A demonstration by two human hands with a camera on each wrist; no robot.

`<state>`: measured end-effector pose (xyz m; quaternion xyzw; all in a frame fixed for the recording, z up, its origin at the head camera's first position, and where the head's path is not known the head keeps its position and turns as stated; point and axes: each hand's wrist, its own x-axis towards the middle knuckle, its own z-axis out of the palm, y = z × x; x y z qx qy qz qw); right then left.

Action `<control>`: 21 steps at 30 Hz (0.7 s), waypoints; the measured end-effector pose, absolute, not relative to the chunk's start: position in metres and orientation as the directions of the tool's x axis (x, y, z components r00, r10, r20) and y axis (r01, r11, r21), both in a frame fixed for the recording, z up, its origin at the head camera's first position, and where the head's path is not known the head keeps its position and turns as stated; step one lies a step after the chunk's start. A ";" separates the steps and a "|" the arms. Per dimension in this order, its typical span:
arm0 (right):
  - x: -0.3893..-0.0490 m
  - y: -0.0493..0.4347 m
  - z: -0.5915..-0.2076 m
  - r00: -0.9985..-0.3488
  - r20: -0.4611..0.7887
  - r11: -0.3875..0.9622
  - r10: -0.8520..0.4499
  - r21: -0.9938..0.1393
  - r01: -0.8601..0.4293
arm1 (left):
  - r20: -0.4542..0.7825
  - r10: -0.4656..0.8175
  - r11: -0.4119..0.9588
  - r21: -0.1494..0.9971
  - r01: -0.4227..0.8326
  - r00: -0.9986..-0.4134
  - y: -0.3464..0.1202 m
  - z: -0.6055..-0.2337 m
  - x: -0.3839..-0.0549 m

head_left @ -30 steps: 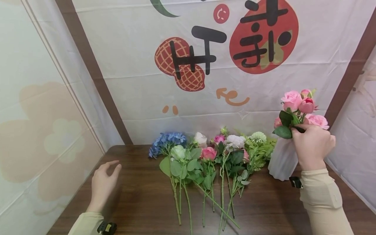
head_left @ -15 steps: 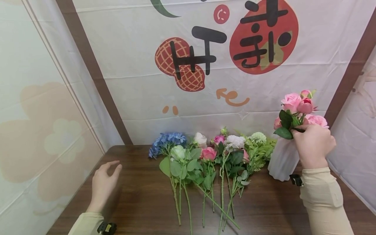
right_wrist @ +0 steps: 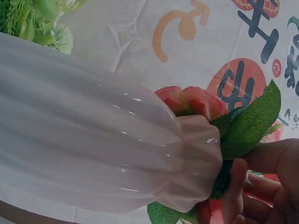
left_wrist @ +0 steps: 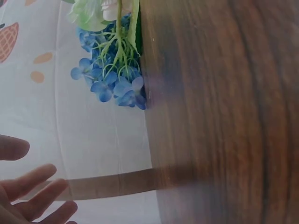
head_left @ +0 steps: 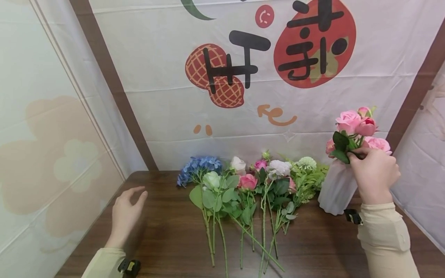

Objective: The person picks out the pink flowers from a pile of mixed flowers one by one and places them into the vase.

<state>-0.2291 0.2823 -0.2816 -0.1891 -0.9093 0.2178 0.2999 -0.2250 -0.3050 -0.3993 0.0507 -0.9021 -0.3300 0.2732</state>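
A white fluted vase (head_left: 336, 189) stands at the right of the table with several pink roses (head_left: 349, 122) in its mouth. My right hand (head_left: 375, 174) is at the vase's mouth and pinches the roses by their leafy stems. In the right wrist view, thumb and fingers meet beside a green leaf (right_wrist: 252, 123) right at the vase's rim (right_wrist: 198, 161); the stems are mostly hidden there. My left hand (head_left: 126, 216) hovers over the left of the table, holding nothing, its fingers relaxed. Nearest to it are blue hydrangeas (left_wrist: 110, 79).
Loose flowers lie in a row across the middle of the brown table (head_left: 167, 239): a pale green rose (head_left: 211, 180), a pink rose (head_left: 248, 181), a white flower (head_left: 279, 169) and a green pompom flower (head_left: 307, 163). Their stems point toward me. A printed cloth (head_left: 167, 104) hangs behind.
The head view has shifted slightly. My right hand has turned the pink roses and their dark leaves a little, staying at the vase's mouth. My left hand has hardly moved.
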 end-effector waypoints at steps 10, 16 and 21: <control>-0.223 0.266 -0.280 -0.699 0.536 0.839 0.474 -0.516 0.173 | 0.495 -0.242 0.764 0.627 0.151 -0.834 -0.291 -0.395 -0.237; -0.224 0.251 -0.288 -0.533 0.717 0.869 0.450 -0.490 0.075 | 0.509 -0.218 0.755 0.629 0.186 -0.833 -0.275 -0.391 -0.246; -0.226 0.240 -0.291 -0.402 0.818 0.887 0.412 -0.461 -0.031 | 0.509 -0.202 0.740 0.639 0.210 -0.837 -0.260 -0.386 -0.254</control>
